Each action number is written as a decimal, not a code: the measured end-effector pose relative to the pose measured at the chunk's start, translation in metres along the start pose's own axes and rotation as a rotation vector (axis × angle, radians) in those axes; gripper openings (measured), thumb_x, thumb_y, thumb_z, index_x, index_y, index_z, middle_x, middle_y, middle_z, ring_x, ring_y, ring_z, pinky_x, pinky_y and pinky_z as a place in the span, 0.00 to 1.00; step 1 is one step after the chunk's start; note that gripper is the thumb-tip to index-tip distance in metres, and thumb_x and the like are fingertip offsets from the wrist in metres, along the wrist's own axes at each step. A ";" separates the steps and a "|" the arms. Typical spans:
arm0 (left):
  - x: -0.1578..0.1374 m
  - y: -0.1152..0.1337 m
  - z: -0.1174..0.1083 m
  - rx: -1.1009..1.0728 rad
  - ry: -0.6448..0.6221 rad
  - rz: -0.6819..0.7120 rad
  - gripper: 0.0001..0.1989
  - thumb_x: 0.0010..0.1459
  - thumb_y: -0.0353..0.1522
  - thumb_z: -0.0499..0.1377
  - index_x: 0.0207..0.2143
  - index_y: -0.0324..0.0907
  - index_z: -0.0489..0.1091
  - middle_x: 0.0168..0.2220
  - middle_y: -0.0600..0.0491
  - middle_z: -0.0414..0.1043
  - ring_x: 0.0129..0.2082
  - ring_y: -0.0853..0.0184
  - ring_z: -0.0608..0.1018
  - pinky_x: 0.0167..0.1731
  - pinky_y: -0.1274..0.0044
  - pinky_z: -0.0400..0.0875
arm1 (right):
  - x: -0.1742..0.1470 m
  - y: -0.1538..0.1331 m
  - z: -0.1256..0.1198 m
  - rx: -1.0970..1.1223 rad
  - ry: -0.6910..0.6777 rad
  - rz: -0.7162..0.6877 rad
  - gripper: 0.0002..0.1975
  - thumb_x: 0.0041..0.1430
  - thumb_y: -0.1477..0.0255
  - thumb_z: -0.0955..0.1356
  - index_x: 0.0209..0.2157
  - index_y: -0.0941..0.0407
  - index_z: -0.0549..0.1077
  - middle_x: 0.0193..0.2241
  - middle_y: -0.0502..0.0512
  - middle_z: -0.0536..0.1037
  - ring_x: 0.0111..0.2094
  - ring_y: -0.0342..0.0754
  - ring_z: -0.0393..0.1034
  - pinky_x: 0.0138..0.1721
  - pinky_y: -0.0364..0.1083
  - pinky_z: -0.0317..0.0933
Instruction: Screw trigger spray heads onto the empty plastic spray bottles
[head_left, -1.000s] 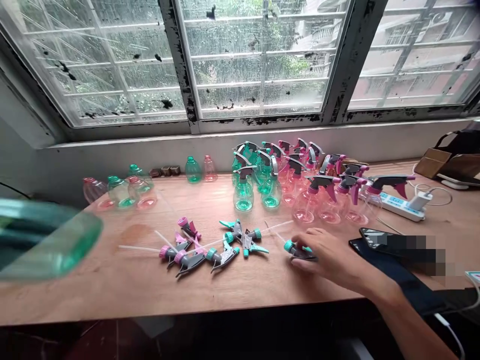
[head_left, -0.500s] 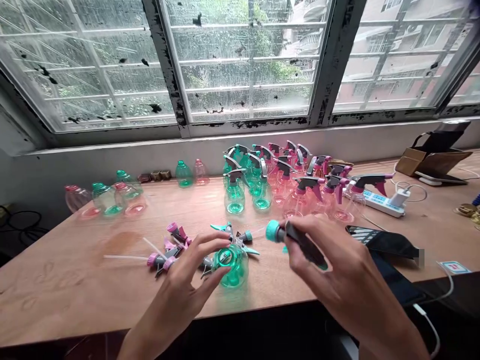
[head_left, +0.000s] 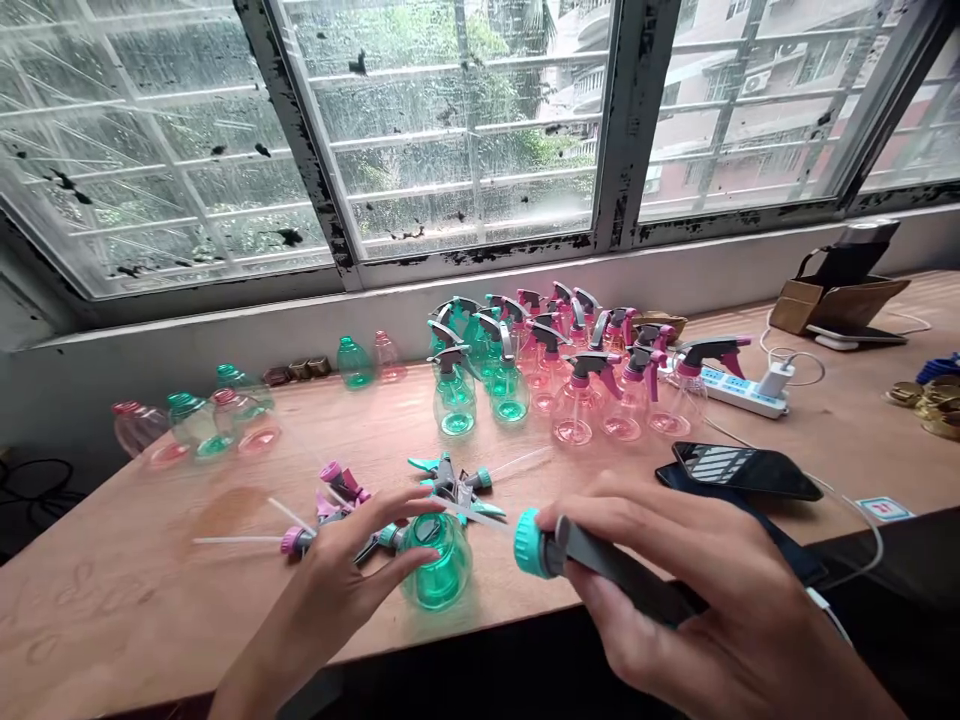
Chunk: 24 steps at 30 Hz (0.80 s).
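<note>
1. Far to the left of both hands, a few capless clear plastic bottles, pink and green (head_left: 196, 425), stand in a loose cluster near the back of the bare plywood table (head_left: 112, 590).
2. The left hand (head_left: 341, 580) has its fingers spread and curved around the round, translucent green plastic spray bottle (head_left: 439, 560). Fingertips rest on the bottle's left side and near its neck, so the grip is loose rather than clamped. The bottle stands on the table near the front edge, with its open mouth tipped toward the person.
3. Just beyond that hand lies a scatter of loose grey trigger heads with pink and teal collars (head_left: 390, 495), their thin dip tubes pointing in various directions.
4. The right hand (head_left: 697, 610) is closed around a grey trigger spray head with a teal screw collar (head_left: 570, 555). The collar end points left, and the head's long axis runs nearly level from the palm toward the bottle. The thin dip tube reaches toward the bottle's mouth; whether its tip is inside is unclear. The collar is just to the right of the bottle, apart from it.
5. Beyond the right hand stand finished green and pink spray bottles with triggers fitted (head_left: 555, 365). To its right lie a dark phone (head_left: 742, 468) and a white power strip (head_left: 742, 396).
</note>
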<state>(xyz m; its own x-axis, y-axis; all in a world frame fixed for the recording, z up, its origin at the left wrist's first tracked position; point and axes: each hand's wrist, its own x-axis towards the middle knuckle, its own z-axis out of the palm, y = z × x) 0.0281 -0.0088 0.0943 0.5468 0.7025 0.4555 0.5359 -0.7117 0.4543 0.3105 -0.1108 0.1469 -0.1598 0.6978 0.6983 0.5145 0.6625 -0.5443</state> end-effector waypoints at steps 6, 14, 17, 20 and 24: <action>0.004 0.004 -0.002 0.051 -0.023 0.020 0.20 0.61 0.38 0.66 0.56 0.54 0.70 0.49 0.55 0.81 0.48 0.61 0.83 0.51 0.75 0.75 | 0.006 0.010 -0.013 0.012 -0.024 0.018 0.12 0.55 0.81 0.67 0.35 0.50 0.77 0.33 0.50 0.83 0.35 0.49 0.78 0.36 0.41 0.69; 0.011 -0.008 0.007 -0.063 -0.096 0.147 0.16 0.61 0.30 0.67 0.50 0.51 0.72 0.47 0.55 0.80 0.48 0.65 0.81 0.55 0.76 0.69 | 0.023 0.036 0.006 0.129 -0.142 0.098 0.15 0.61 0.79 0.71 0.48 0.51 0.77 0.41 0.50 0.85 0.40 0.47 0.79 0.42 0.39 0.68; 0.015 -0.011 0.014 -0.143 -0.088 0.154 0.16 0.60 0.28 0.67 0.50 0.50 0.72 0.46 0.54 0.79 0.47 0.64 0.81 0.52 0.78 0.71 | 0.029 0.046 0.018 0.122 -0.099 0.120 0.15 0.62 0.76 0.73 0.50 0.53 0.75 0.41 0.51 0.85 0.40 0.46 0.80 0.41 0.38 0.68; 0.016 -0.014 0.023 -0.245 -0.089 0.120 0.16 0.60 0.30 0.67 0.50 0.52 0.71 0.46 0.54 0.79 0.45 0.64 0.81 0.48 0.79 0.75 | 0.034 0.053 0.032 0.159 -0.111 0.091 0.13 0.63 0.72 0.73 0.49 0.54 0.75 0.40 0.51 0.84 0.39 0.47 0.79 0.41 0.39 0.67; 0.006 -0.025 0.036 -0.305 -0.068 0.032 0.21 0.60 0.38 0.66 0.55 0.57 0.69 0.52 0.53 0.78 0.51 0.57 0.80 0.56 0.70 0.74 | 0.040 0.062 0.048 0.095 -0.220 0.070 0.12 0.67 0.66 0.71 0.50 0.54 0.76 0.36 0.52 0.83 0.35 0.47 0.77 0.36 0.41 0.65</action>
<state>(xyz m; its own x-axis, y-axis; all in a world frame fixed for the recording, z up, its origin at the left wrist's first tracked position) 0.0406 0.0131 0.0582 0.6079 0.6702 0.4258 0.3051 -0.6922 0.6541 0.2953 -0.0291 0.1184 -0.3112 0.7785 0.5450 0.4508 0.6258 -0.6365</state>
